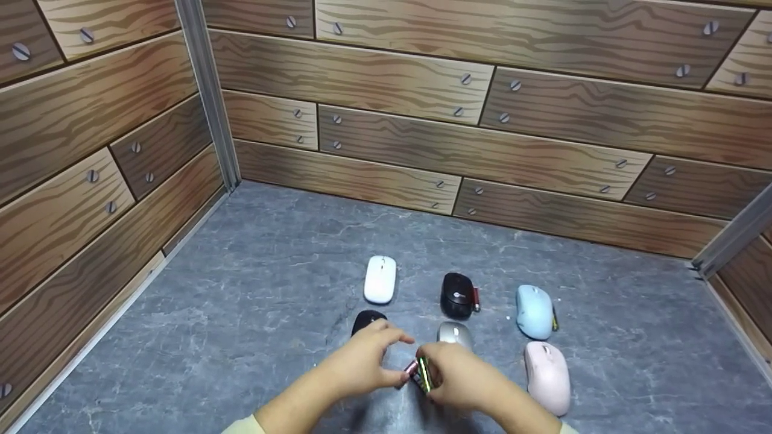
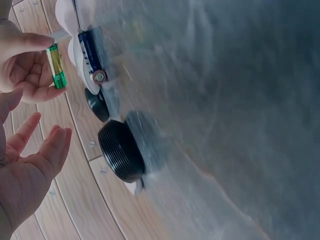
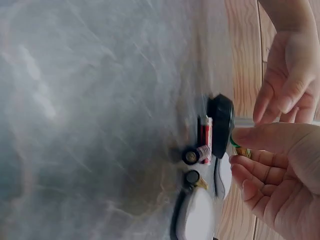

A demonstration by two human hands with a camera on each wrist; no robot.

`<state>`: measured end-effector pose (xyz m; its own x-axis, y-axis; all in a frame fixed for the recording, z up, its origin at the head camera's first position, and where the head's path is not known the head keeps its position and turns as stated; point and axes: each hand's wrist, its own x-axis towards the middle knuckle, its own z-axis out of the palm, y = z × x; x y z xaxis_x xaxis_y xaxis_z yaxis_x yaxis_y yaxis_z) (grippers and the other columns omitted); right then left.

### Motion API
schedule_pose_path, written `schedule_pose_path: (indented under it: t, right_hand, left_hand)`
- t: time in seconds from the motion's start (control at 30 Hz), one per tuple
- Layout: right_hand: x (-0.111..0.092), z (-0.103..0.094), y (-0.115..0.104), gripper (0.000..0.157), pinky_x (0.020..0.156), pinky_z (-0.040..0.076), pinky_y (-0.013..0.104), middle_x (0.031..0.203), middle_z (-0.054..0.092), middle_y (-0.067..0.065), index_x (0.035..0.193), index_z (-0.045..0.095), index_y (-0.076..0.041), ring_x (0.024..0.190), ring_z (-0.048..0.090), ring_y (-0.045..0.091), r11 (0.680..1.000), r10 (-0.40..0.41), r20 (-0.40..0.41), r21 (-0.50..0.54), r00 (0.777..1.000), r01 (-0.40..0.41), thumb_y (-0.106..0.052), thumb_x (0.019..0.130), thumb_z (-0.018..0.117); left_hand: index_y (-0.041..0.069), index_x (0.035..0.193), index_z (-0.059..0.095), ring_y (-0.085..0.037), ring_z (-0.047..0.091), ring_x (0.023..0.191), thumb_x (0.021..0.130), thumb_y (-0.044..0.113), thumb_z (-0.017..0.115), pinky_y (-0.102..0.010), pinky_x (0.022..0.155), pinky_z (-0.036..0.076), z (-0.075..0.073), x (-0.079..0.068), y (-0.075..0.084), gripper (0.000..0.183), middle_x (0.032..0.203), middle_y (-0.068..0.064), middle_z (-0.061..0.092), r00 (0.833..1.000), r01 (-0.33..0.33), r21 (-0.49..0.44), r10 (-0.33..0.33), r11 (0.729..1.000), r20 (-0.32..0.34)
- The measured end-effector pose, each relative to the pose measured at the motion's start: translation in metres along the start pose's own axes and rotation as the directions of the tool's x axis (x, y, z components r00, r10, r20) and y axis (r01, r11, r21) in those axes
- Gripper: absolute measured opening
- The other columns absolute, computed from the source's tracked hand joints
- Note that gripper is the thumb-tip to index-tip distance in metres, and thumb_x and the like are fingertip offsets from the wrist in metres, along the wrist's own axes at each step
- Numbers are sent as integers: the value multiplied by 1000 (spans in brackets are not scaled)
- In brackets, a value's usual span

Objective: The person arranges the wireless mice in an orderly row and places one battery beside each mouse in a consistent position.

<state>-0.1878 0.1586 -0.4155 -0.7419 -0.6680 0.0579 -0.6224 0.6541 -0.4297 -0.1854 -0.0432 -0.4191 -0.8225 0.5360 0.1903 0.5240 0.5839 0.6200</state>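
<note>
Now the right hand (image 1: 461, 377) pinches a green battery (image 2: 56, 66) (left hand (image 1: 359, 361) beside, fingers (image 2: 52, 150) apart, empty).

No readable text, blurred print (image 2: 58, 77) on green battery (image 2: 55, 65), pale logo (image 1: 459, 295) on black mouse (image 1: 456, 306)

Six mice (image 1: 380, 279) on tbl (image 1: 271, 259) (wall (image 1: 392, 90) behind), batts (image 1: 476, 299) R of two, another in R hand (image 1: 463, 375).

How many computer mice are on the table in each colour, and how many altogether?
White mouse: 1
Black mice: 2
Grey mouse: 1
Light blue mouse: 1
Pink mouse: 1
Total: 6 mice
</note>
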Motion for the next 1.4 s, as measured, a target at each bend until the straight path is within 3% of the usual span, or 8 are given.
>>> schedule_pose_path:
  t: [0.27,0.77,1.1,1.4]
  right_hand:
    - [22,-14,8,44,54,42,21,65,52,-5,100,58,1,59,46,5,994,92,-40,68,995,-89,0,59,71]
    - [62,-22,20,44,57,46,26,68,55,-2,105,57,1,61,50,11,975,213,-113,87,970,-204,-2,63,73]
    - [95,-26,42,46,59,45,27,68,55,-2,110,58,-3,60,50,11,916,391,-134,153,910,-371,-3,66,72]
    - [122,-18,59,48,61,45,29,71,54,2,111,56,2,62,49,14,879,467,-96,164,879,-448,-4,66,73]
  left_hand:
    - [14,113,60,-20,54,103,72,25,74,-36,93,43,-10,8,-12,45,110,-4,55,999,34,1,-34,999,-25]
    - [8,112,60,-26,55,102,73,19,73,-39,90,44,-26,33,-34,42,112,-10,56,989,106,-16,-107,994,-99]
    - [6,113,58,-28,53,99,74,18,72,-43,88,43,-39,48,-58,44,110,-16,54,968,214,-43,-218,976,-121]
    - [3,112,58,-32,52,106,75,17,72,-44,93,41,-41,54,-77,43,114,-16,53,946,276,-62,-282,959,-160]
